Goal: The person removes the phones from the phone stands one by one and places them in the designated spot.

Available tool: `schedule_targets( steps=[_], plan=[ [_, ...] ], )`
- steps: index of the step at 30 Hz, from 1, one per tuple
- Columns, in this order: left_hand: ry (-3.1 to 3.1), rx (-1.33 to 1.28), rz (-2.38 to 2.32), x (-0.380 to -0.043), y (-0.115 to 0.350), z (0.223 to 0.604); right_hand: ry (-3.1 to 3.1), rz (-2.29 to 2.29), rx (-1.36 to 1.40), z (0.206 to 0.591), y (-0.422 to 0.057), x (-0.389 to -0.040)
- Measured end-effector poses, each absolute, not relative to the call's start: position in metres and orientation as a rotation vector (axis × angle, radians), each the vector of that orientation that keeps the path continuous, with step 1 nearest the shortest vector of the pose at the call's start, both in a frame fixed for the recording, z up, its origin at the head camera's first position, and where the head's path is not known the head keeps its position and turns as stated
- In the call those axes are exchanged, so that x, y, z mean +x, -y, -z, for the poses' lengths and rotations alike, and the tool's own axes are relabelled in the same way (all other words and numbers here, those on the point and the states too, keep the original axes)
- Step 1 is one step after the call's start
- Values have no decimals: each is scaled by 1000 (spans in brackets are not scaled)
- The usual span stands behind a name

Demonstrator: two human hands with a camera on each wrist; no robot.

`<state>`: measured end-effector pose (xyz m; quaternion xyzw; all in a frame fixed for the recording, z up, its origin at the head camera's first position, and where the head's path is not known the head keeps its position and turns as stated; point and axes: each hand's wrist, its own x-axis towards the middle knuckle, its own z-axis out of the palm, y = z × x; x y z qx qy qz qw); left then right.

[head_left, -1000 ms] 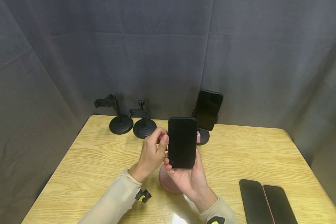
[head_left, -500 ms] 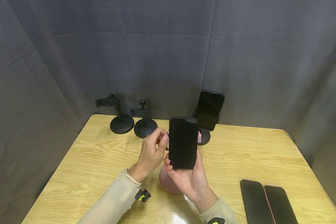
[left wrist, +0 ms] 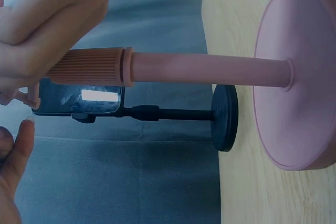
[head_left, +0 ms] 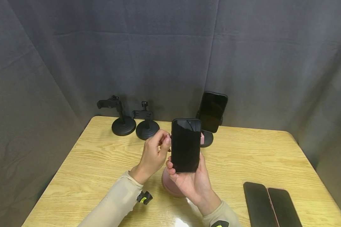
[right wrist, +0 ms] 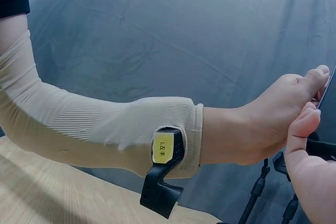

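Observation:
A black-screened smartphone [head_left: 186,145] stands upright, facing me, above the middle of the table. My right hand [head_left: 193,186] grips its lower part from below, fingertips on the left edge and thumb side on the right. Behind the phone is a pink phone stand, whose round base [head_left: 170,183] shows below; in the left wrist view its post [left wrist: 199,69] and ribbed collar [left wrist: 94,66] appear. My left hand [head_left: 153,153] is at the phone's left edge, its curled fingers and thumb pinching the stand's top part, mostly hidden by the hand. A bit of pink clamp [left wrist: 32,98] peeks out there.
Two black phone stands, one far left [head_left: 123,124] and one beside it [head_left: 147,128], stand at the back. Behind the held phone, another stand carries a black phone [head_left: 213,112]. Two phones lie at front right, one black [head_left: 260,203], one pink-edged [head_left: 284,206].
Both hands and the held phone stay in nearly the same place. A reflection near the top of the phone's screen has changed.

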<state>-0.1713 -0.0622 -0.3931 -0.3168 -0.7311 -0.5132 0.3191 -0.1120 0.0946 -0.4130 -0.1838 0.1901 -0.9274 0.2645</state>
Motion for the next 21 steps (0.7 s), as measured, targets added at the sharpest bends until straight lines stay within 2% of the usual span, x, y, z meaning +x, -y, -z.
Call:
schedule_targets(
  steps=[21],
  plan=[
    [1907, -829, 1304, -172, 61, 391, -503, 2469, -469, 411, -101, -112]
  ],
)
